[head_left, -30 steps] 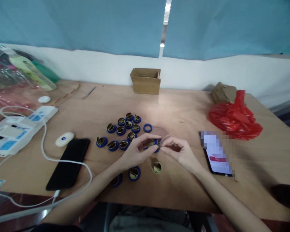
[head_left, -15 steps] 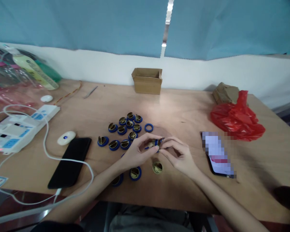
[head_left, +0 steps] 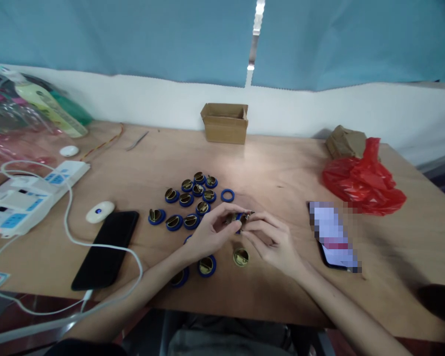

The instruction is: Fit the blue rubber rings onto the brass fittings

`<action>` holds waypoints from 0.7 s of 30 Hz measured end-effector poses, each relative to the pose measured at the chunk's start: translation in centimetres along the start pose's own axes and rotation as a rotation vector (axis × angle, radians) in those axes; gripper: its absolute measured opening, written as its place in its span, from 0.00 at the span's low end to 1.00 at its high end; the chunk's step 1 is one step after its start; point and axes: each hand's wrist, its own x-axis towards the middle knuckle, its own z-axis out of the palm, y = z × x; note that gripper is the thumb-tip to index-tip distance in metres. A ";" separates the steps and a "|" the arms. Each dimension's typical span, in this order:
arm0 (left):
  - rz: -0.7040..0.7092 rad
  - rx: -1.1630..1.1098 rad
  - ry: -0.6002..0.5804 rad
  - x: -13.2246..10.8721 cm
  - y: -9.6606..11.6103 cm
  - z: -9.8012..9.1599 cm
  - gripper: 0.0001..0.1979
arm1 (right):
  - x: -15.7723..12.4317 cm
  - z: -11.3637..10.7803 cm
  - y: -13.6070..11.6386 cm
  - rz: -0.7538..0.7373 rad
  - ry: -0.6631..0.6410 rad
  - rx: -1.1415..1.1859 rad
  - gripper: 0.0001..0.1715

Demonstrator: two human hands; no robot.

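Just above the middle of the table (head_left: 282,168), a brass piece (head_left: 239,217) with a blue ring half round it is pinched between both hands. The left hand (head_left: 207,232) and right hand (head_left: 272,240) each close their fingertips on it. Behind lies a cluster of ringed pieces (head_left: 187,200), seemingly finished. A loose blue ring (head_left: 227,195) and a bare brass disc (head_left: 241,256) lie unpaired.

A wooden table (head_left: 289,163) filled the lower frame. Behind it ran a white wall (head_left: 163,104), with blue curtains (head_left: 133,34) above, daylight showing through their gap (head_left: 255,34).
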 end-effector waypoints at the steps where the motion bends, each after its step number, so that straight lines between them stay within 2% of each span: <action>1: 0.005 0.008 0.002 0.0 0.0 0.0 0.11 | 0.0 0.0 0.0 -0.008 0.002 -0.005 0.06; 7: -0.004 -0.003 -0.014 0.1 0.3 -0.2 0.12 | 0.1 -0.1 -0.1 -0.030 -0.001 -0.013 0.05; 12: -0.012 -0.103 -0.091 -0.1 0.6 -0.4 0.13 | 0.1 -0.1 0.1 -0.036 0.020 -0.065 0.03; 18: 0.010 -0.160 -0.109 -0.1 0.5 -0.6 0.09 | -0.3 -0.1 0.4 -0.045 -0.112 -0.109 0.03; 21: -0.009 -0.174 -0.097 0.0 0.5 -0.7 0.07 | -0.5 -0.1 0.5 -0.091 -0.133 -0.161 0.04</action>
